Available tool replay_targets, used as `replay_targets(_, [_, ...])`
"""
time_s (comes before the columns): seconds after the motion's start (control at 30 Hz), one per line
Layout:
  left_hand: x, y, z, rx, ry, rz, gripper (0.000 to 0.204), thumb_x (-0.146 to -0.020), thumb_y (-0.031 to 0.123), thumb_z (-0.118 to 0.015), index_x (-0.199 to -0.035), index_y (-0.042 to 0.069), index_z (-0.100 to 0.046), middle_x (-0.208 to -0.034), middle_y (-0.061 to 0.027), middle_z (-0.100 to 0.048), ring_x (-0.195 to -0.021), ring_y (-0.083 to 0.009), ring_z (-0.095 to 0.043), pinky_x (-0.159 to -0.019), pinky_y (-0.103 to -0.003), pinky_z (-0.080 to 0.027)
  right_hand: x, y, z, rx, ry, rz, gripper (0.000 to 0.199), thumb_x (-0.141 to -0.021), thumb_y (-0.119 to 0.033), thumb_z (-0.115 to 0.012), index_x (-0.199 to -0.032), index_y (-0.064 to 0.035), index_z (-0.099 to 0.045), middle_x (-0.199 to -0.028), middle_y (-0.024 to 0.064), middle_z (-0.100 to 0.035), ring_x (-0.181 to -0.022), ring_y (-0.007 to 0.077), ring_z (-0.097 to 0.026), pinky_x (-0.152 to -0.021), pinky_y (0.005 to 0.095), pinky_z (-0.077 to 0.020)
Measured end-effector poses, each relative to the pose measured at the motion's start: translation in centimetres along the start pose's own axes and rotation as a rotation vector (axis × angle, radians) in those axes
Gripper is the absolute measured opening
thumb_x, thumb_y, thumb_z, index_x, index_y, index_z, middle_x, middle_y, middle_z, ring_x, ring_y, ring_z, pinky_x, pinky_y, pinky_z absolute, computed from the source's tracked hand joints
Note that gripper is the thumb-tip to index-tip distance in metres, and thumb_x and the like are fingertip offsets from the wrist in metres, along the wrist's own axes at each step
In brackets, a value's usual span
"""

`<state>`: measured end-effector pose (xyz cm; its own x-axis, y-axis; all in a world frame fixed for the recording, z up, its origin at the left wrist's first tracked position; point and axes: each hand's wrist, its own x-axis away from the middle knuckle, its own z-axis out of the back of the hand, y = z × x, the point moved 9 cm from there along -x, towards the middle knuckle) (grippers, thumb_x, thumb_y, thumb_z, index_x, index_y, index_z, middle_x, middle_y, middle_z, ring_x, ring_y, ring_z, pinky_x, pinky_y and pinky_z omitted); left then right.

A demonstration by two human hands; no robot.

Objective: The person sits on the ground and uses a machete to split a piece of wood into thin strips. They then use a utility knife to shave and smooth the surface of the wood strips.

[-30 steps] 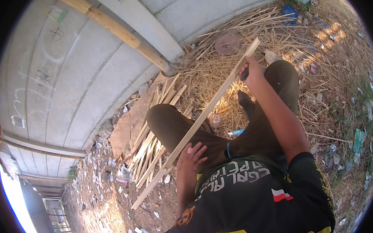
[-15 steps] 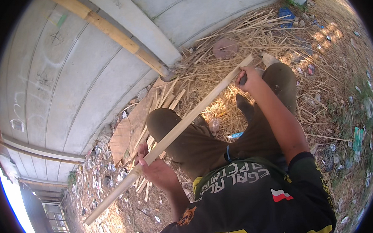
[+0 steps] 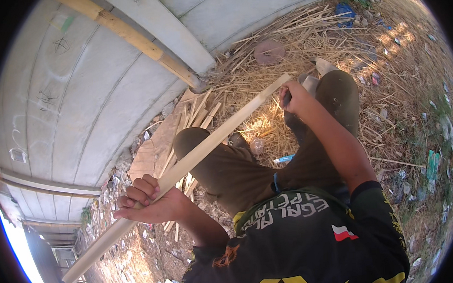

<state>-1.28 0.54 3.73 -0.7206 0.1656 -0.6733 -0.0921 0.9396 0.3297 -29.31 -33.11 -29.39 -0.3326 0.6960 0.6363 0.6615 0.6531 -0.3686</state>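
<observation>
A long, pale split-bamboo strip [image 3: 215,138] slants across my lap from lower left to upper right. My left hand [image 3: 150,202] is wrapped round it toward its lower left part, the thumb along the near side. At the strip's far end is my right hand [image 3: 295,99], closed on a dark-handled tool [image 3: 286,98]. Most of that tool is hidden by my fingers, so its kind cannot be told. A greyish, flat piece [image 3: 309,84] shows just beyond the right hand, beside my right knee [image 3: 339,94]; whether it belongs to the tool is unclear.
Bamboo shavings and thin strips [image 3: 303,35] cover the ground ahead. More split strips [image 3: 199,112] lie on a brown board [image 3: 152,145] beside my left knee. A panelled wall [image 3: 91,97] with a bamboo pole [image 3: 144,46] stands to the left. Litter is scattered around.
The bamboo strip has slid down and to the left. My left hand has moved lower left and now wraps round the strip. My right hand has shifted slightly left.
</observation>
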Motion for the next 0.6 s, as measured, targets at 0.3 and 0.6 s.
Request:
replay_targets(0.3, [-1.1,-5.5,0.0,-0.160,-0.106,0.023,0.044,-0.107,0.057,-0.051,-0.088,0.017,-0.048,-0.064,0.0025,-0.035,-0.055,-0.0102,-0.034,-0.048,-0.025,-0.032,0.1,-1.6,0.0,-0.116,0.043,0.037,0.021,-0.091,-0.013,-0.057,-0.073,-0.0110,-0.048,-0.065,0.0080,-0.052,-0.057,0.0224,-0.052,-0.052,0.0402,-0.0439])
replay_targets(0.6, [-0.9,-10.5,1.1,-0.378,0.031,0.008,0.033,-0.103,0.033,-0.059,-0.084,0.012,-0.043,-0.070,-0.0016,-0.044,-0.061,-0.0121,-0.045,-0.052,-0.028,-0.039,1.4,0.4,-1.0,0.143,0.047,-0.003,0.021,-0.094,-0.014,-0.062,-0.075,-0.0104,-0.052,-0.057,0.0020,-0.051,-0.049,0.0172,-0.048,-0.049,0.0384,-0.0432])
